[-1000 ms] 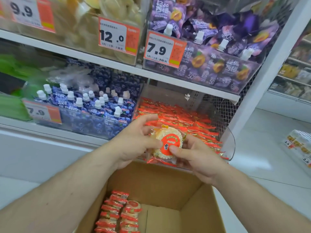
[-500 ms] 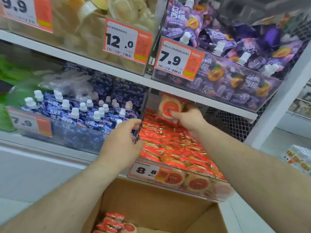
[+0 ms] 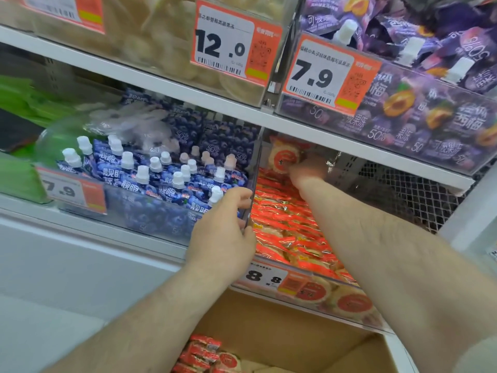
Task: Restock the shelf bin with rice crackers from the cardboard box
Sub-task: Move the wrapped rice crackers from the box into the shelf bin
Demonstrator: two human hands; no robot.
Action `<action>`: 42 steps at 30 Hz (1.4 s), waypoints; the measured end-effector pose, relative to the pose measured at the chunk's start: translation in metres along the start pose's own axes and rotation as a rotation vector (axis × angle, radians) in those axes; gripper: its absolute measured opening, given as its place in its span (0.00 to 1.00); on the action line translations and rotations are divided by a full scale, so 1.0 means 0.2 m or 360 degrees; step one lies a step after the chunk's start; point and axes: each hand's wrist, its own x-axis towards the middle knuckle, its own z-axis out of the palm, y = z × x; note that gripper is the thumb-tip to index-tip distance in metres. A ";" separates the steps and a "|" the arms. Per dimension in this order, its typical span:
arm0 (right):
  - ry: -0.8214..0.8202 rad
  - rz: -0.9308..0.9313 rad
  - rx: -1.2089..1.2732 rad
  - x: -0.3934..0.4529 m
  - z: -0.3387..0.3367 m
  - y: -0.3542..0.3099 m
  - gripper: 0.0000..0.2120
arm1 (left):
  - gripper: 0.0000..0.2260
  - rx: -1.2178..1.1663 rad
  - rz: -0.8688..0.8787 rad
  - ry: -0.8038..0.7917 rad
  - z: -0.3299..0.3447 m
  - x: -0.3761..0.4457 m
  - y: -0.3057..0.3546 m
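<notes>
Brown cardboard box (image 3: 282,332) nearest, red-wrapped cracker packs (image 3: 207,356) stacked in its corner. Above it clear plastic shelf bin (image 3: 357,319) with 8.8 price tag (image 3: 271,278), full of shiny red-orange packs. Left hand (image 3: 223,232) grip curled on bin's left wall. Right hand (image 3: 306,172), blurred, grip pinching round rice cracker pack (image 3: 283,157), red disc label, at bin's back. White shelf (image 3: 161,82) above, blue spouted pouches (image 3: 161,173) left

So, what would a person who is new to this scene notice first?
Probably the right hand, deep at the back of the shelf bin, holding one round rice cracker pack upright above the packed red rows. Next, the left hand gripping the bin's clear left wall. Big price tags, 12.0 and 7.9, hang above.
</notes>
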 end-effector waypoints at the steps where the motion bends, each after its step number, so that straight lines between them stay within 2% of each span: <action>1: -0.0035 0.0000 -0.0059 -0.01 0.01 -0.01 0.31 | 0.23 0.0005 0.0001 0.0007 0.00 0.00 0.00; 4: -0.0096 0.0010 -0.0230 -0.02 0.02 -0.05 0.23 | 0.23 0.0027 0.0014 0.0018 0.00 -0.01 0.01; 7: -0.0091 0.0084 -0.0127 -0.01 0.04 -0.06 0.13 | 0.23 0.0052 0.0025 0.0021 0.01 -0.01 0.01; 11: -0.0119 0.0056 -0.0098 -0.01 0.07 -0.04 0.12 | 0.22 0.0045 0.0015 0.0016 0.01 -0.01 0.01; 17: -0.0342 -0.0006 0.0152 -0.04 0.01 0.01 0.20 | 0.24 0.0020 0.0007 0.0003 -0.02 -0.01 0.02; 20: -0.0361 0.0047 0.0206 -0.09 -0.07 0.03 0.20 | 0.22 0.0105 0.0145 0.0157 -0.03 -0.02 0.02; 22: -0.0336 0.0031 0.0208 -0.15 -0.13 0.03 0.18 | 0.15 0.0199 0.0312 0.0253 -0.04 -0.04 0.03; 24: -0.0305 0.0014 0.0205 -0.25 -0.19 0.02 0.18 | 0.13 0.0215 0.0431 0.0240 -0.04 -0.06 0.04; 26: -0.0258 -0.0004 0.0230 -0.38 -0.22 0.02 0.23 | 0.13 0.0186 0.0496 0.0067 -0.03 -0.09 0.02; 29: -0.0041 -0.0286 0.0353 -0.61 -0.28 0.03 0.10 | 0.11 0.0256 0.0581 -0.0302 -0.02 -0.15 -0.01; 32: 0.0468 -0.1058 0.0506 -0.92 -0.32 0.12 0.03 | 0.09 0.0592 0.0487 -0.0771 0.01 -0.20 -0.07; 34: 0.0544 -0.1451 0.0655 -1.13 -0.28 0.22 0.01 | 0.05 0.0852 0.0311 -0.1148 0.04 -0.23 -0.15; 35: 0.0492 -0.1492 0.0708 -1.22 -0.23 0.29 0.01 | 0.02 0.0942 0.0261 -0.1273 0.05 -0.25 -0.19; 37: 0.0273 -0.1326 0.0773 -1.35 -0.07 0.46 0.03 | 0.02 0.1066 0.0166 -0.1442 0.06 -0.28 -0.24; 38: 0.0155 -0.1112 0.0744 -1.39 0.02 0.54 0.03 | 0.03 0.1114 0.0099 -0.1506 0.05 -0.29 -0.24; 42: -0.0511 0.0106 0.0334 -1.45 0.43 0.93 0.05 | 0.10 0.1137 -0.0124 -0.1623 0.06 -0.30 -0.26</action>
